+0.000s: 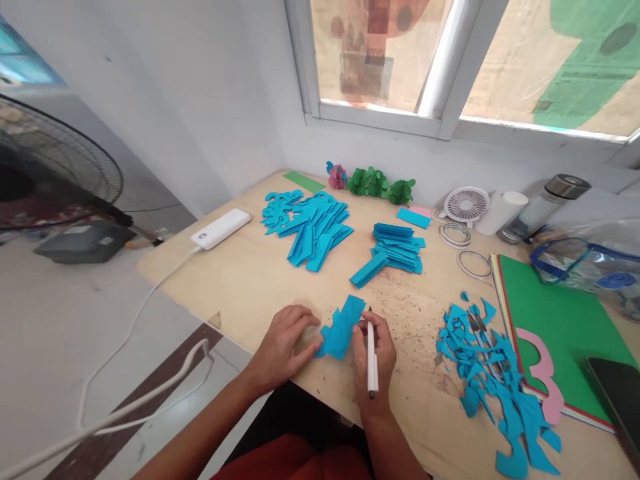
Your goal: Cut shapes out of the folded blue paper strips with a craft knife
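A blue paper strip [349,320] lies slanted on the table before me, with a scalloped blue paper cut-out [327,335] along its left side. My left hand [289,340] has its thumb and curved fingers at the left edge of the cut-out, gripping it against the table. My right hand [375,353] is closed around a white marker [371,363], whose dark point faces away from me. Its fingers also touch the strip's right edge. Beyond the hands are a pile of folded blue strips [395,247] and a heap of blue paper pieces [317,227].
Blue paper scraps [500,380] lie at right, partly hiding scissors, beside green sheets [575,333], a pink paper shape [540,367] and a phone [613,393]. Tape rolls [455,234], a small fan [467,204] and a bottle [545,207] stand behind. A white power bank [221,229] sits left.
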Demonstrator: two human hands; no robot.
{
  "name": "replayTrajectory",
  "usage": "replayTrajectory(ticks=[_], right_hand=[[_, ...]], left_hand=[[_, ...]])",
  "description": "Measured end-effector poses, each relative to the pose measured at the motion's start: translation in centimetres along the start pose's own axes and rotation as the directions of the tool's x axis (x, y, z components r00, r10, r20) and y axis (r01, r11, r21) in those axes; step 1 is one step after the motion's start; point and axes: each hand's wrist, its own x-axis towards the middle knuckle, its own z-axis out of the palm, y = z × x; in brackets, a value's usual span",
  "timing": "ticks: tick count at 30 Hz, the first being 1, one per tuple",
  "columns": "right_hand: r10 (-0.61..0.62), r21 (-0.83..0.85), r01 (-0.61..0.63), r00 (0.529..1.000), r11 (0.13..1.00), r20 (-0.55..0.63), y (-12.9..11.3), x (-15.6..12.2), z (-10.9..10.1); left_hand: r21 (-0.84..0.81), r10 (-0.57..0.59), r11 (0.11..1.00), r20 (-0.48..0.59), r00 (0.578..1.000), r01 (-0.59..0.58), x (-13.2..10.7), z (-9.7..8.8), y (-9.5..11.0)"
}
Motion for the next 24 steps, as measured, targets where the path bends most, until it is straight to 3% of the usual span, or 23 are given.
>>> replayTrajectory(ticks=[10,19,24], right_hand=[[-0.026,0.055,0.027,1.0,0.998,-0.017,-0.8,-0.2,-0.3],[-0.052,0.077,0.056,0.997,0.995,-0.057,-0.4,-0.3,0.1],[-0.007,0.059,0.012,0.997,0.998,-0.079,-0.4,-0.4,0.2]], left_hand=[[-0.061,-0.084,0.994,0.053,0.995,0.087,-0.7,1.1,1.5],[-0.181,-0.106,0.979,-0.09,0.99,0.088,-1.6,2.1,1.2],[-0.307,-0.249,0.929,-0.106,0.963,0.206,1.1,1.2,-0.6]])
